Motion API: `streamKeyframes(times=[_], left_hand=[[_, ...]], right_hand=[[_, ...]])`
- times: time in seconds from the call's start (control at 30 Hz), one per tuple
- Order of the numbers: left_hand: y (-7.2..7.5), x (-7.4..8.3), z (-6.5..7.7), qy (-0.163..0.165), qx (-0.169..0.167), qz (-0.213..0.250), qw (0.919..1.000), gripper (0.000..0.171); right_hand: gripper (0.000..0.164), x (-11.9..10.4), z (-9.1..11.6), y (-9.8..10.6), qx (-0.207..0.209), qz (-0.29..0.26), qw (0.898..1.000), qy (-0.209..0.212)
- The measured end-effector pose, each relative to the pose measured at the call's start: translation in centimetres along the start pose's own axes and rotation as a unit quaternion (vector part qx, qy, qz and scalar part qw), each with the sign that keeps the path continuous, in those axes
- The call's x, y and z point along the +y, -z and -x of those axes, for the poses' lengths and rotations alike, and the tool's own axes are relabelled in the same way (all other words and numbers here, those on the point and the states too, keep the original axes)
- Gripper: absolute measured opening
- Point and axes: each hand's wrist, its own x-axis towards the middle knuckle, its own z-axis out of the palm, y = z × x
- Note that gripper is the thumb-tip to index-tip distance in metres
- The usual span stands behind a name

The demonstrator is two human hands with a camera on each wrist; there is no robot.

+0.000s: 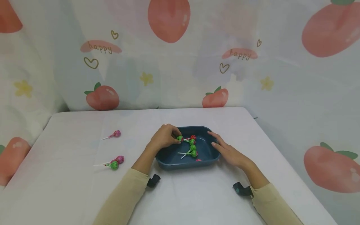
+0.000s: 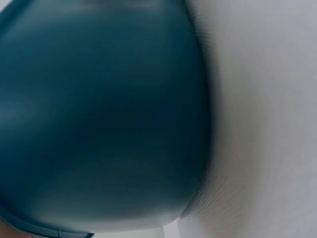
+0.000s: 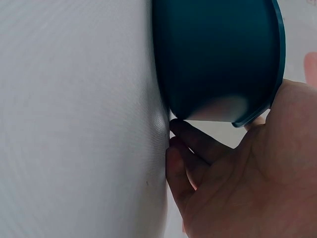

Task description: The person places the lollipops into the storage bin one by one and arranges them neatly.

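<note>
In the head view, my left hand (image 1: pixel 166 136) reaches over the left side of a dark blue tray (image 1: pixel 168 165). Its thumb and fingertips pinch a green lollipop (image 1: pixel 180 138) above the tray. Inside lie a red lollipop (image 1: pixel 193 137) and several green lollipops (image 1: pixel 193 153), with white sticks pointing left. My right hand (image 1: pixel 229 153) holds the tray's right end, thumb and index finger over the rim. The right wrist view shows the other fingers (image 3: pixel 198 141) low outside the tray wall, close to the tabletop. Only the outer tray wall (image 2: pixel 104 114) fills the left wrist view.
On the white table (image 1: pixel 70 193), left of the tray, lies a pink lollipop (image 1: pixel 116 133). Nearer, a second pink lollipop (image 1: pixel 120 159) and a green lollipop (image 1: pixel 113 165) lie together. A fruit-patterned cloth (image 1: pixel 180 68) hangs behind the table. Small red marking (image 1: pixel 198 160) shows on the tray's near inner wall.
</note>
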Motion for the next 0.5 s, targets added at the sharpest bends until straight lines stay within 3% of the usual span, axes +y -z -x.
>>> streamKeyframes(times=[0.27,0.5], left_hand=[[-0.28,0.0,-0.07,0.015,-0.015,-0.057,0.9982,0.023],[-0.33,0.24,-0.09,0.037,-0.019,-0.071,0.9966,0.024]], right_hand=[[0.054,0.15,0.04,-0.03,0.001,0.001,1.0,-0.001],[0.054,0.18,-0.04,0.05,0.0,0.002,1.0,0.004]])
